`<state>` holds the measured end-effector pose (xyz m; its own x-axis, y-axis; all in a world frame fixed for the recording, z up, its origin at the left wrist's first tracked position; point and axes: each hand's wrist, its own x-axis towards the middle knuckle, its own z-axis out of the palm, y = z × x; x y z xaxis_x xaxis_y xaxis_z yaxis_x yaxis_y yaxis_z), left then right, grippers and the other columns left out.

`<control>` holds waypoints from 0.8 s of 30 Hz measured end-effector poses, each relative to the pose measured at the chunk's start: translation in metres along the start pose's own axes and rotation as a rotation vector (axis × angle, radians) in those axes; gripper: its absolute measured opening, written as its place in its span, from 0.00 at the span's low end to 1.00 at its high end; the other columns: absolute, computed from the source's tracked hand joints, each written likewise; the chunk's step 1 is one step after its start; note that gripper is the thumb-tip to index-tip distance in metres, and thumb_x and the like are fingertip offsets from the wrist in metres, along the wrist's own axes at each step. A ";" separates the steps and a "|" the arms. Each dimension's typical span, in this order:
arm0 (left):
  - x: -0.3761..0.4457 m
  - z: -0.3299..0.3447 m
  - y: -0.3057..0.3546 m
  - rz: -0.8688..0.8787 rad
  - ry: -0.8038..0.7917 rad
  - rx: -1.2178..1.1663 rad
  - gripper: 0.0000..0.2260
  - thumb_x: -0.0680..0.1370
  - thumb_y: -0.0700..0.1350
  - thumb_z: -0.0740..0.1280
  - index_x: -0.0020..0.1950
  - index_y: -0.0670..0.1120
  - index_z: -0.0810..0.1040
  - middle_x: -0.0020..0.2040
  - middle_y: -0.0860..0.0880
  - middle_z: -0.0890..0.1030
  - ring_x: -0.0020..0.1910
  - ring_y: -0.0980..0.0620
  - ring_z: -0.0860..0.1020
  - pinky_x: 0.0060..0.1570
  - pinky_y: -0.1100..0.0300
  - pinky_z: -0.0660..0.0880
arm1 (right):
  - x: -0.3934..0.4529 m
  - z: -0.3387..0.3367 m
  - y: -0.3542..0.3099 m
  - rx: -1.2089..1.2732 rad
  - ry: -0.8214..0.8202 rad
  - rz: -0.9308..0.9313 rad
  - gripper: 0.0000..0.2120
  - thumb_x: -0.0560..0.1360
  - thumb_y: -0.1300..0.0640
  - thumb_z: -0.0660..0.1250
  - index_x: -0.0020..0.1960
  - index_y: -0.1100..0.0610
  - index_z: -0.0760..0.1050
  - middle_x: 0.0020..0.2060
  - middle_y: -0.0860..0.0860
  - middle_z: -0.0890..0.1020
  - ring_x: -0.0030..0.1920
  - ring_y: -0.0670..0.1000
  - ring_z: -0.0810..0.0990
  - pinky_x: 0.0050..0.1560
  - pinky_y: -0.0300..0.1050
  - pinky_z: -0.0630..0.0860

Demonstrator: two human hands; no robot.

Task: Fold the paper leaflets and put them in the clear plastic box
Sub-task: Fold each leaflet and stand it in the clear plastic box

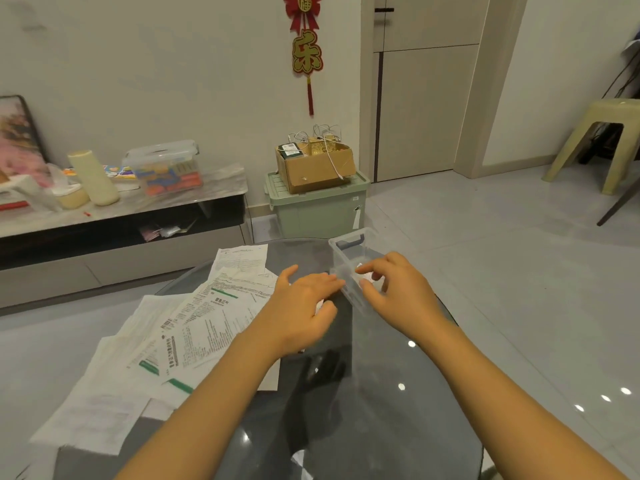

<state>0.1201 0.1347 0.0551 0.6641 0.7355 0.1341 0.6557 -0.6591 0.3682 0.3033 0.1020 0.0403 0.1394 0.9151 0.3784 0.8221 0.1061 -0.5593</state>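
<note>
Both forearms reach in from six o'clock across the dark glass table [381,393]; the left hand [304,303] is laid palm down near the table's middle with fingers stretched toward the clear plastic box [349,268], its fingertips at the box's near wall; whether a bit of white paper is pressed beneath that palm cannot be told. The right hand [394,292] is held at the box's open top, fingers loosely curled; something small and white seems to be pinched at the fingertips over the box, likely a folded leaflet being dropped in, though blur leaves this uncertain. The box stands at about one o'clock from the table's middle, tilted, its blue handle [349,242] at the far end. A spread of unfolded leaflets [194,323] is seen at nine to ten o'clock, overlapping and hanging past the table edge; by judgement little of the task is done, since nearly the whole pile remains flat and the box looks almost bare.
</note>
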 end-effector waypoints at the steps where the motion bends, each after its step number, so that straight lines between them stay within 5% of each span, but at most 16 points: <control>1: -0.020 -0.001 0.000 -0.033 0.009 -0.005 0.28 0.73 0.52 0.47 0.72 0.54 0.66 0.73 0.55 0.65 0.73 0.61 0.59 0.74 0.53 0.40 | -0.007 0.004 -0.012 0.025 -0.015 -0.041 0.10 0.76 0.54 0.65 0.56 0.50 0.78 0.44 0.42 0.69 0.38 0.40 0.70 0.44 0.39 0.71; 6: -0.081 0.004 0.001 -0.180 0.012 -0.013 0.26 0.76 0.54 0.47 0.74 0.54 0.63 0.75 0.56 0.63 0.73 0.62 0.56 0.74 0.58 0.40 | -0.028 0.029 -0.040 0.027 -0.174 -0.150 0.11 0.76 0.52 0.64 0.57 0.49 0.77 0.44 0.43 0.71 0.37 0.39 0.70 0.44 0.37 0.71; 11: -0.120 0.015 -0.017 -0.418 -0.078 0.070 0.23 0.81 0.51 0.55 0.75 0.50 0.59 0.73 0.51 0.64 0.70 0.50 0.62 0.67 0.57 0.56 | -0.050 0.054 -0.049 -0.070 -0.357 -0.236 0.13 0.77 0.50 0.62 0.61 0.48 0.75 0.52 0.45 0.73 0.43 0.40 0.68 0.45 0.36 0.68; 14: -0.129 0.026 -0.034 -0.507 -0.180 0.171 0.24 0.80 0.51 0.56 0.75 0.48 0.58 0.70 0.48 0.64 0.69 0.48 0.61 0.68 0.54 0.56 | -0.055 0.059 -0.048 -0.112 -0.434 -0.250 0.15 0.77 0.50 0.61 0.63 0.48 0.74 0.56 0.45 0.73 0.47 0.43 0.72 0.46 0.35 0.68; 20: -0.125 0.036 -0.039 -0.384 -0.201 0.190 0.23 0.79 0.50 0.58 0.74 0.51 0.60 0.73 0.51 0.60 0.71 0.50 0.58 0.69 0.54 0.53 | -0.053 0.065 -0.041 -0.165 -0.525 -0.258 0.17 0.75 0.47 0.64 0.64 0.46 0.73 0.57 0.45 0.72 0.53 0.44 0.72 0.50 0.36 0.69; 24: -0.122 0.041 -0.048 -0.349 -0.009 0.032 0.21 0.78 0.51 0.60 0.71 0.55 0.65 0.67 0.55 0.66 0.67 0.51 0.61 0.64 0.60 0.55 | -0.052 0.068 -0.040 -0.187 -0.555 -0.266 0.19 0.75 0.46 0.65 0.64 0.47 0.72 0.59 0.46 0.72 0.59 0.47 0.71 0.55 0.39 0.71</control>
<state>0.0225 0.0705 -0.0163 0.4008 0.9162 -0.0033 0.8548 -0.3726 0.3611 0.2256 0.0772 -0.0074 -0.3478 0.9373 0.0204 0.8786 0.3335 -0.3418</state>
